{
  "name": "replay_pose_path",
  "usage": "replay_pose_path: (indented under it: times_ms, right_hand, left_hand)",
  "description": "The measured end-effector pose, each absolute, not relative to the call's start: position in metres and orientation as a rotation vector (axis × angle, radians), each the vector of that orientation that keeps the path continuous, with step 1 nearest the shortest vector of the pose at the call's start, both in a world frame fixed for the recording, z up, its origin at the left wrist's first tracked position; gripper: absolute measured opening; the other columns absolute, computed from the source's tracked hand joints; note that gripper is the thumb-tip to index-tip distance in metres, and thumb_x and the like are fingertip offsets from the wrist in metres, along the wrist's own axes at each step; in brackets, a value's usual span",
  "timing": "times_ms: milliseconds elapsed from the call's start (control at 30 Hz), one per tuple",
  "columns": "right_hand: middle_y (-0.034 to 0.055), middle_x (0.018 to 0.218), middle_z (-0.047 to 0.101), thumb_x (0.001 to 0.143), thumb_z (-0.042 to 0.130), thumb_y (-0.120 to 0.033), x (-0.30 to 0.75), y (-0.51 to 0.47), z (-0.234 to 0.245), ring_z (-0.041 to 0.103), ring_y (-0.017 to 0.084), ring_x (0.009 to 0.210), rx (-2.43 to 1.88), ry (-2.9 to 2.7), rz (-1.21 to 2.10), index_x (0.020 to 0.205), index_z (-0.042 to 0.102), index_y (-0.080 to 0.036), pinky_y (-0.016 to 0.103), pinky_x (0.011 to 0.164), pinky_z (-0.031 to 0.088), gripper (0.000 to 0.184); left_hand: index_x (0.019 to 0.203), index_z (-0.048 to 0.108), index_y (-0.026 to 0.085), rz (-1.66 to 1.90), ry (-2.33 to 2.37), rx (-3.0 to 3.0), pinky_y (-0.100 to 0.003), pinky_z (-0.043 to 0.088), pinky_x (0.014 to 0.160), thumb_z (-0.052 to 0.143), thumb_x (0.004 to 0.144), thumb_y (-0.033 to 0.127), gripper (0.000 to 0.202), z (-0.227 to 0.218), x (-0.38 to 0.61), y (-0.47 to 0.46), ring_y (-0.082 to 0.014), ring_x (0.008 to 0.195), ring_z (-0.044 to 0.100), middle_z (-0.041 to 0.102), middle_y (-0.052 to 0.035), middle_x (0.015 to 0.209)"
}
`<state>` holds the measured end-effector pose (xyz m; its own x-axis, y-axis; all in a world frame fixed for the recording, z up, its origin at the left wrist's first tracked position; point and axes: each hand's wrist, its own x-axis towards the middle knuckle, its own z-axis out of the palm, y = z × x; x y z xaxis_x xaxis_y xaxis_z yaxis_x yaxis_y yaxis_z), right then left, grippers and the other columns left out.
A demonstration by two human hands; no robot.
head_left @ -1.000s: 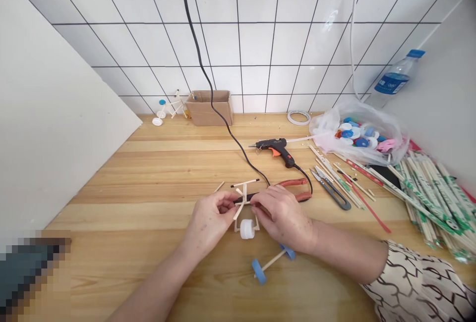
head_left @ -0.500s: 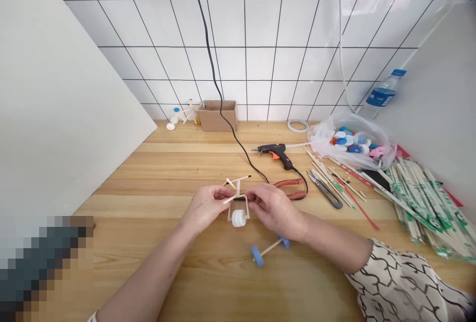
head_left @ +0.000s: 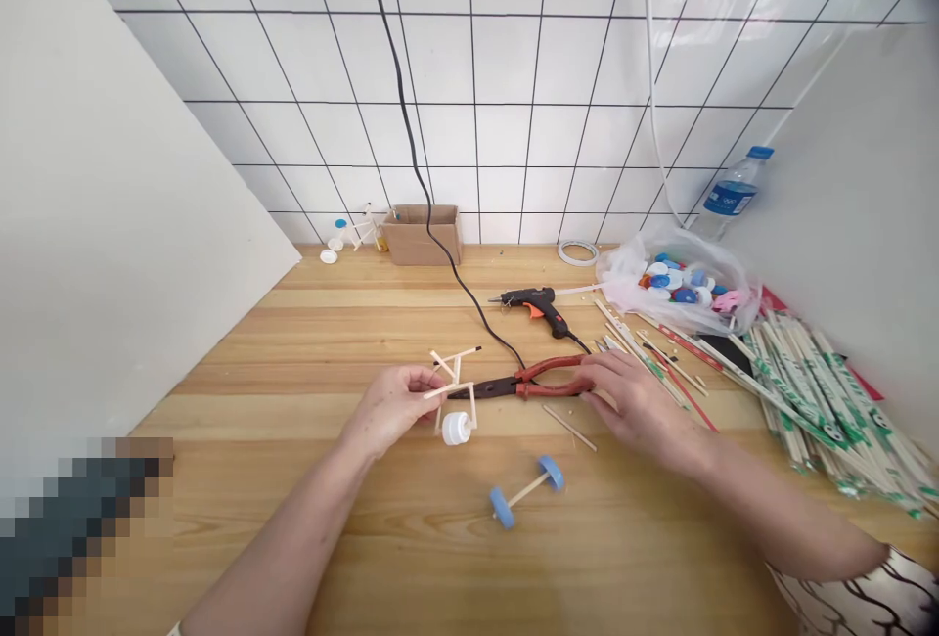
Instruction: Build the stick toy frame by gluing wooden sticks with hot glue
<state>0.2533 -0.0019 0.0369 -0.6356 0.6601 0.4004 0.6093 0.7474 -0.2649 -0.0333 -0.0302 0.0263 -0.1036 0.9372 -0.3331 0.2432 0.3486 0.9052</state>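
My left hand point(head_left: 392, 411) pinches a small frame point(head_left: 471, 406) of pale wooden sticks, fingers closed on its left side. A white bottle-cap wheel point(head_left: 456, 429) sits low in this frame. My right hand point(head_left: 635, 406) is over the handle ends of red-handled pliers point(head_left: 543, 389), its fingers apart; whether they touch the handles is not clear. The pliers' jaws point left, behind the frame. In front lie a loose stick point(head_left: 570, 428) and a stick axle with two blue cap wheels point(head_left: 526, 491). The scissors are mostly hidden behind my right hand.
A black glue gun point(head_left: 539, 303) lies behind the pliers, with its cord on the table. To the right are a bag of bottle caps point(head_left: 679, 279), a bottle point(head_left: 730, 196) and wrapped chopsticks point(head_left: 828, 401). A cardboard box point(head_left: 422, 240) and tape roll point(head_left: 578, 252) stand by the wall.
My right hand has let go of the stick frame and moved right, to the pliers' handles. The pliers and loose stick show more fully. My left hand still holds the frame; the view has shifted slightly.
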Motion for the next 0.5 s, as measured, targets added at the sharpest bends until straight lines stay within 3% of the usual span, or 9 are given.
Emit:
replay_pose_path:
  times_ms: [167,500]
  right_hand:
    - [0.0108,0.100,0.062,0.084,0.046,-0.006,0.264,0.003,0.017,0.052,0.024,0.095,-1.039,-2.669,0.010,0.101,0.061,-0.015,0.040,0.084,0.043,0.025]
    - [0.0085,0.088,0.062,0.088,0.041,-0.006,0.246,0.015,0.030,0.049,0.020,0.080,-0.875,-2.765,-0.119,0.103,0.063,-0.016,0.034,0.072,0.042,0.028]
  left_hand:
    - [0.068,0.065,0.015,0.842,1.579,1.091,-0.020,0.041,0.049,0.069,0.056,0.029,0.018,0.032,-0.035,-0.031,-0.0085,0.049,0.050,0.058,0.0042,0.054]
    - [0.068,0.064,0.015,0.800,1.584,1.105,-0.022,0.042,0.051,0.070,0.053,0.032,0.024,0.031,-0.039,-0.031,-0.0098,0.051,0.049,0.059,0.0027,0.058]
